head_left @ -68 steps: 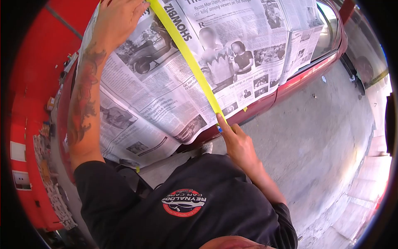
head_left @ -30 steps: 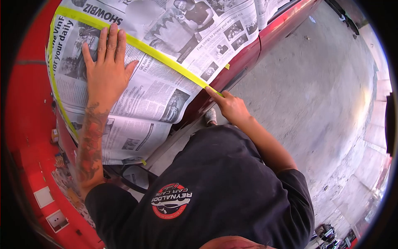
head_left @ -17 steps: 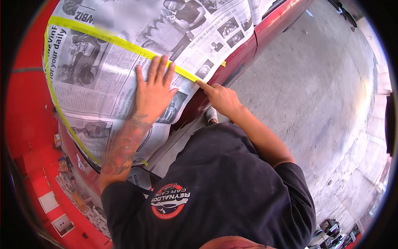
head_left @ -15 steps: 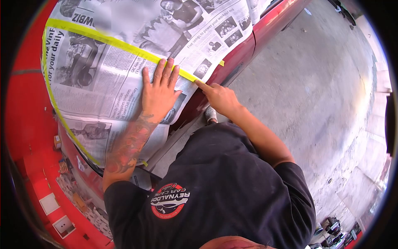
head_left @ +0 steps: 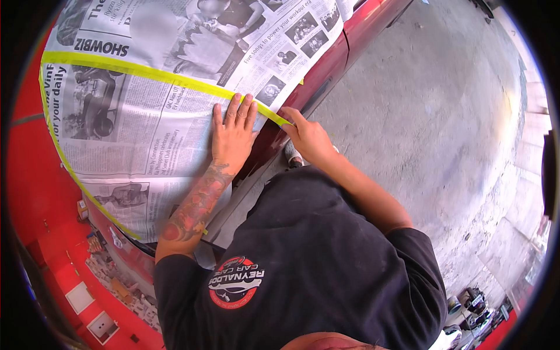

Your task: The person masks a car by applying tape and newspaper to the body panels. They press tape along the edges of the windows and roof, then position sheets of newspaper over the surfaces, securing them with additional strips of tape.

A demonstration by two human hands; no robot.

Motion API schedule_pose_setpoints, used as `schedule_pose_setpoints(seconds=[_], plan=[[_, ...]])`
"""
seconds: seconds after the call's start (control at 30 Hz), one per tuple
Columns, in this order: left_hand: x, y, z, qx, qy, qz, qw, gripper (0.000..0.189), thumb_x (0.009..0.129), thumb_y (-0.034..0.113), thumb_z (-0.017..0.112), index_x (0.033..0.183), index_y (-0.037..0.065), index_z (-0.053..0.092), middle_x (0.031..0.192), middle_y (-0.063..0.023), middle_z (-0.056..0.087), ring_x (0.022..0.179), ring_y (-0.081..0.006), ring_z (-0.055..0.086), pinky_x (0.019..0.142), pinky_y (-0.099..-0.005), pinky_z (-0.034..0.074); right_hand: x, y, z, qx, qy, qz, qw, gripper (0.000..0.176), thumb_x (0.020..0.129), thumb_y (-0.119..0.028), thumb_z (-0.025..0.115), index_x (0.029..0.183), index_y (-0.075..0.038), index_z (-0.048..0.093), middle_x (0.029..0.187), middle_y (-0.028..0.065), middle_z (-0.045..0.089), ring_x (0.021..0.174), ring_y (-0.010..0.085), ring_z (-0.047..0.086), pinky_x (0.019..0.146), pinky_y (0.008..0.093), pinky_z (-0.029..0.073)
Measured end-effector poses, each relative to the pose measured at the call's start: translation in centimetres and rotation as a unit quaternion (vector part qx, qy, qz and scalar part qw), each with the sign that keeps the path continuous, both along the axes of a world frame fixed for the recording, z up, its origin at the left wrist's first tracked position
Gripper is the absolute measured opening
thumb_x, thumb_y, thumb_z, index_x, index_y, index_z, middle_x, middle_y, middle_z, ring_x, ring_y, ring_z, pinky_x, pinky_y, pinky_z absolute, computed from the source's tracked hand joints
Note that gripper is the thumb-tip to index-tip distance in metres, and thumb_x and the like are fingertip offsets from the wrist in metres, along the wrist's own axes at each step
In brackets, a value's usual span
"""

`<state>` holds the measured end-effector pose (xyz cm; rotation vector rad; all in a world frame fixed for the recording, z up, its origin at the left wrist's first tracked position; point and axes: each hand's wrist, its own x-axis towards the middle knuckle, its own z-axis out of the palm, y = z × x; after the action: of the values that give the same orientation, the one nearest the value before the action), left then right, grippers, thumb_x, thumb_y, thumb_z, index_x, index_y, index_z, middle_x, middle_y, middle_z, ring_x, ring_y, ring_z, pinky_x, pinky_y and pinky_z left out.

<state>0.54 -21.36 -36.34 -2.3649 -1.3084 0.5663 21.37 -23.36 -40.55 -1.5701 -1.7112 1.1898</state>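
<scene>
Newspaper sheets (head_left: 140, 116) cover the upper left of the view, over a red car panel (head_left: 319, 74). A yellow tape strip (head_left: 175, 77) runs across them and reaches the right edge of the paper. My left hand (head_left: 233, 135) lies on the newspaper with its fingers spread, their tips at the tape. At the tape's right end is my right hand (head_left: 304, 133), its thumb and index finger closed on the tape end beside the car's side. Another yellow tape line (head_left: 69, 166) follows the curved left edge of the paper.
The grey concrete floor (head_left: 420, 122) spreads to the right. A shoe (head_left: 293, 154) shows below my right hand. Boxes and small items (head_left: 125, 291) are at the lower left, and dark equipment (head_left: 473, 306) stands at the lower right.
The view has shifted a little. My right hand has moved slightly down and right along the tape, its fingers now pinching the end. My left hand remains flat near the tape, farther right in view.
</scene>
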Motion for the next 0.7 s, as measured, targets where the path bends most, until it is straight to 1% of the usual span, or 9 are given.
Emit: schedule_pose_setpoints(seconds=[0.03, 0.13, 0.23, 0.33, 0.43, 0.53, 0.6, 0.63, 0.7], plan=[[0.2, -0.1, 0.0, -0.003, -0.007, 0.002, 1.0, 0.076, 0.091, 0.05, 0.059, 0.152, 0.011, 0.034, 0.163, -0.0033, 0.018, 0.151, -0.0243, 0.013, 0.116, -0.0604, 0.016, -0.3, 0.5, 0.4, -0.025, -0.046, -0.001, 0.999, 0.039, 0.094, -0.027, 0.059, 0.13, -0.012, 0.053, 0.088, 0.0176, 0.071, 0.083, 0.0365, 0.069, 0.074, 0.0467, 0.054], [0.8, -0.2, -0.2, -0.003, 0.013, -0.002, 1.0, 0.077, 0.09, 0.049, 0.061, 0.151, 0.01, 0.035, 0.163, -0.0046, 0.021, 0.151, -0.0255, 0.014, 0.117, -0.0594, 0.015, 0.2, 1.9, 0.2, -0.101, -0.064, 0.004, 0.993, 0.035, 0.093, -0.026, 0.06, 0.125, -0.012, 0.057, 0.095, 0.0201, 0.069, 0.09, 0.0362, 0.068, 0.078, 0.048, 0.053], [1.5, -0.3, -0.9, -0.011, -0.002, 0.006, 1.0, 0.078, 0.089, 0.049, 0.062, 0.151, 0.009, 0.035, 0.162, -0.0058, 0.022, 0.151, -0.0261, 0.014, 0.118, -0.0576, 0.015, -0.2, 2.2, -3.0, -0.022, -0.101, 0.013, 0.995, 0.03, 0.092, -0.024, 0.059, 0.12, -0.013, 0.061, 0.105, 0.0204, 0.065, 0.099, 0.0353, 0.066, 0.082, 0.0485, 0.052], [1.7, -0.5, -1.7, -0.013, -0.027, 0.011, 0.999, 0.079, 0.088, 0.048, 0.064, 0.151, 0.009, 0.034, 0.161, -0.0075, 0.023, 0.15, -0.0267, 0.015, 0.119, -0.0562, 0.015, -0.5, 2.6, -3.1, -0.047, -0.091, 0.023, 0.995, 0.025, 0.091, -0.021, 0.059, 0.113, -0.011, 0.065, 0.113, 0.018, 0.061, 0.107, 0.0341, 0.063, 0.085, 0.0474, 0.052], [1.7, -0.8, -2.1, -0.021, -0.048, 0.008, 0.999, 0.079, 0.087, 0.046, 0.065, 0.151, 0.01, 0.034, 0.161, -0.0085, 0.024, 0.15, -0.0278, 0.016, 0.118, -0.0571, 0.014, -0.7, 2.8, -3.7, -0.048, -0.026, 0.006, 0.999, 0.022, 0.09, -0.017, 0.059, 0.109, -0.01, 0.068, 0.109, 0.0153, 0.066, 0.104, 0.0352, 0.064, 0.085, 0.0467, 0.052], [2.0, -1.0, -2.5, -0.037, -0.072, 0.007, 0.997, 0.079, 0.087, 0.045, 0.067, 0.151, 0.012, 0.035, 0.161, -0.0104, 0.023, 0.15, -0.0294, 0.017, 0.118, -0.0582, 0.015, -1.0, 3.3, -4.9, -0.088, 0.027, -0.008, 0.996, 0.02, 0.089, -0.016, 0.06, 0.106, -0.008, 0.069, 0.097, 0.0136, 0.071, 0.091, 0.0328, 0.069, 0.081, 0.0448, 0.054], [2.3, -1.2, -2.8, -0.04, -0.068, 0.013, 0.997, 0.079, 0.086, 0.045, 0.067, 0.151, 0.014, 0.035, 0.161, -0.012, 0.023, 0.149, -0.0305, 0.017, 0.118, -0.059, 0.015, -0.9, 3.6, -4.3, -0.125, 0.059, -0.011, 0.99, 0.021, 0.089, -0.015, 0.061, 0.106, -0.006, 0.069, 0.088, 0.0141, 0.072, 0.079, 0.0297, 0.071, 0.074, 0.0419, 0.056], [2.1, -1.2, -3.1, -0.033, -0.052, -0.003, 0.998, 0.077, 0.086, 0.045, 0.067, 0.152, 0.019, 0.035, 0.161, -0.0154, 0.021, 0.149, -0.0347, 0.017, 0.117, -0.0598, 0.014, -0.8, 3.7, -4.0, -0.143, 0.076, -0.012, 0.987, 0.021, 0.089, -0.015, 0.062, 0.106, -0.004, 0.069, 0.084, 0.0143, 0.073, 0.073, 0.0282, 0.072, 0.07, 0.0405, 0.057], [2.2, -1.2, -3.5, -0.036, -0.066, -0.011, 0.997, 0.075, 0.086, 0.045, 0.067, 0.151, 0.023, 0.037, 0.161, -0.0168, 0.021, 0.148, -0.0379, 0.017, 0.117, -0.0603, 0.014, -0.7, 3.9, -4.1, -0.138, 0.102, -0.02, 0.985, 0.021, 0.088, -0.014, 0.062, 0.104, -0.001, 0.069, 0.08, 0.0154, 0.072, 0.065, 0.0252, 0.071, 0.065, 0.0377, 0.057]])
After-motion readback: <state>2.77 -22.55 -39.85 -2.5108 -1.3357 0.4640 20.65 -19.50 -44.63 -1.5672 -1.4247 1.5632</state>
